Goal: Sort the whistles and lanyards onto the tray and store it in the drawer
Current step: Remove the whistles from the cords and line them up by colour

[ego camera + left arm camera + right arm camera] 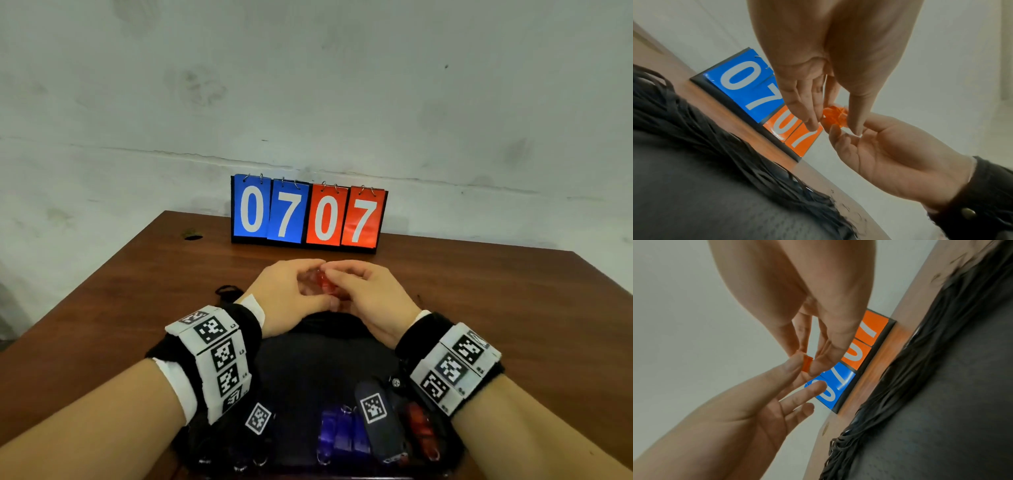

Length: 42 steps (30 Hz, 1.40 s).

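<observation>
**Red whistle [323,282], held in two hands above the far end of the tray [308,370]**

From the left, we list the black lanyards [227,293] lying loose on the bench [102,308]. Next, the left hand [287,291] pinches one end of the red whistle and the right hand [370,298] pinches the other. We judge the two-handed hold serves to check it or free it before it joins its row. Blue whistles [339,435] lie at the tray's near edge, and red ones lie further right. The head view alone shows those rows. Only the wrist views show the fingertip hold and the lanyards heaped along the tray's far edge. No cord shows on the held whistle.
</observation>
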Available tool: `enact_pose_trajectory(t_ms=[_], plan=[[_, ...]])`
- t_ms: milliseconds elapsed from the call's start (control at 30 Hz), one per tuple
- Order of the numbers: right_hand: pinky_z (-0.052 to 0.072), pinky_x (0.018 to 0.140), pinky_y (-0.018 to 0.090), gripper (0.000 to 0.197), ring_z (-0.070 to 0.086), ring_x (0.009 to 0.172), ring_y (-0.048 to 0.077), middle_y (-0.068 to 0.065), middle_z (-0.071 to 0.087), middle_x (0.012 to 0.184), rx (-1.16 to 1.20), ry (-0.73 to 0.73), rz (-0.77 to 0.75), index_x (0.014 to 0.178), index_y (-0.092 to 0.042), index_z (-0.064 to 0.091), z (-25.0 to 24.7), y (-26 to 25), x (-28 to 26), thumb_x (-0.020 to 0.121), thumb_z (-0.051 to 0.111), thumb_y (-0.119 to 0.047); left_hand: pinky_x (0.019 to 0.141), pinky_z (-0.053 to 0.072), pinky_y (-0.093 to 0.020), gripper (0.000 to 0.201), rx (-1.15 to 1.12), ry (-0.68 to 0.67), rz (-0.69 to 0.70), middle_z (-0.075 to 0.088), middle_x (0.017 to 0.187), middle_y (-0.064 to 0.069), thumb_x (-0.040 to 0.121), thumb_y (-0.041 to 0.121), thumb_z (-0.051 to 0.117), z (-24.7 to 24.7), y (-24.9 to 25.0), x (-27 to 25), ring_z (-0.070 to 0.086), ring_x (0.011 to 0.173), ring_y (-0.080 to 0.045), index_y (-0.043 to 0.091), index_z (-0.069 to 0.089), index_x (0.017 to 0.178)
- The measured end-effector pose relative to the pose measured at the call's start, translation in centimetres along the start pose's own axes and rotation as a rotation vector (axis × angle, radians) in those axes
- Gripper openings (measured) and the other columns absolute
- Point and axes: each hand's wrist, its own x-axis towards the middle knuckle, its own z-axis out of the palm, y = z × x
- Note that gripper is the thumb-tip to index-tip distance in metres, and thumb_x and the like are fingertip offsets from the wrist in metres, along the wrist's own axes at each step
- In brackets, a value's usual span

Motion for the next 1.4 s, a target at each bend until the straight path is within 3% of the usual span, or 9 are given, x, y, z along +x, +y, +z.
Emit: enact_pose_trajectory(t_ms=[200, 367, 533, 700, 867, 1000, 1200, 1333, 1400], plan=[[0.059, 0.075, 0.034, 0.022, 0.073, 0.088, 0.025, 0.015, 0.074, 0.108, 0.104, 0.045, 0.059, 0.114, -0.012, 0.069, -3.6, 0.5, -7.7, 0.093, 0.066, -0.008, 0.087, 0.045, -0.015, 0.073, 0.158, -0.061, -0.006, 0.063, 0.125, 0.014, 0.084, 0.040, 0.075, 4.0, 3.5, -2.8, 0.063, 0.102, 0.000, 0.029, 0.042, 0.148], [0.062, 0.070, 0.034, 0.018, 0.071, 0.078, 0.022, 0.020, 0.072, 0.102, 0.030, 0.183, 0.060, 0.109, -0.007, 0.065, -6.6, 1.4, -12.3, 0.091, 0.069, -0.005, 0.094, 0.050, -0.026, 0.065, 0.203, -0.120, 0.049, 0.062, 0.119, 0.013, 0.082, 0.047, 0.074, 8.2, 6.7, -3.8, 0.060, 0.102, -0.004, 0.032, 0.051, 0.141], [0.062, 0.067, 0.034, 0.017, 0.069, 0.063, 0.009, 0.007, 0.070, 0.086, -0.055, 0.216, 0.107, 0.109, -0.009, 0.066, -9.3, 3.3, -14.6, 0.092, 0.069, -0.008, 0.095, 0.042, -0.026, 0.060, 0.296, -0.209, 0.072, 0.056, 0.121, 0.008, 0.086, 0.046, 0.071, 11.5, 8.4, -3.9, 0.053, 0.112, -0.010, 0.031, 0.052, 0.141], [0.060, 0.074, 0.037, 0.008, 0.073, 0.080, 0.018, 0.005, 0.076, 0.087, -0.225, 0.282, 0.103, 0.098, -0.016, 0.072, -10.5, 6.2, -15.1, 0.090, 0.072, -0.016, 0.102, 0.044, -0.037, 0.062, 0.433, -0.258, 0.078, 0.056, 0.124, 0.007, 0.085, 0.056, 0.066, 14.3, 7.6, -3.6, 0.050, 0.117, -0.014, 0.031, 0.051, 0.141], [0.049, 0.052, 0.022, 0.005, 0.065, 0.060, 0.009, 0.001, 0.074, 0.077, -0.318, 0.277, 0.138, 0.095, -0.019, 0.070, -10.5, 8.0, -14.9, 0.091, 0.071, -0.017, 0.094, 0.046, -0.041, 0.053, 0.553, -0.302, 0.056, 0.058, 0.112, 0.005, 0.085, 0.060, 0.063, 15.9, 6.6, -3.7, 0.050, 0.110, -0.020, 0.035, 0.057, 0.131], [0.050, 0.064, 0.026, 0.007, 0.064, 0.071, 0.006, -0.005, 0.075, 0.090, -0.439, 0.267, 0.142, 0.095, -0.030, 0.071, -10.5, 8.9, -14.7, 0.089, 0.071, -0.028, 0.094, 0.046, -0.041, 0.049, 0.545, -0.332, 0.034, 0.057, 0.112, 0.005, 0.087, 0.056, 0.063, 16.4, 6.3, -3.9, 0.049, 0.109, -0.020, 0.034, 0.056, 0.131], [0.054, 0.077, 0.021, 0.016, 0.068, 0.089, 0.007, -0.008, 0.073, 0.103, -0.530, 0.283, 0.125, 0.107, -0.025, 0.071, -9.8, 9.1, -15.0, 0.092, 0.069, -0.027, 0.092, 0.049, -0.042, 0.047, 0.481, -0.363, 0.013, 0.058, 0.107, 0.006, 0.084, 0.046, 0.071, 16.2, 5.9, -4.0, 0.054, 0.102, -0.018, 0.035, 0.058, 0.128], [0.055, 0.075, 0.019, 0.012, 0.070, 0.082, 0.006, -0.008, 0.074, 0.093, -0.567, 0.291, 0.102, 0.104, -0.025, 0.071, -9.5, 8.8, -15.3, 0.093, 0.067, -0.025, 0.095, 0.047, -0.043, 0.047, 0.485, -0.370, 0.000, 0.060, 0.111, 0.005, 0.086, 0.039, 0.071, 16.0, 5.7, -4.2, 0.055, 0.106, -0.019, 0.035, 0.057, 0.131], [0.060, 0.074, 0.025, 0.008, 0.070, 0.078, 0.008, -0.005, 0.075, 0.092, -0.589, 0.300, 0.112, 0.098, -0.028, 0.069, -9.6, 8.6, -15.3, 0.093, 0.067, -0.023, 0.099, 0.043, -0.046, 0.047, 0.517, -0.374, 0.004, 0.061, 0.113, 0.006, 0.087, 0.041, 0.068, 16.0, 5.7, -4.3, 0.052, 0.111, -0.021, 0.036, 0.056, 0.132]])
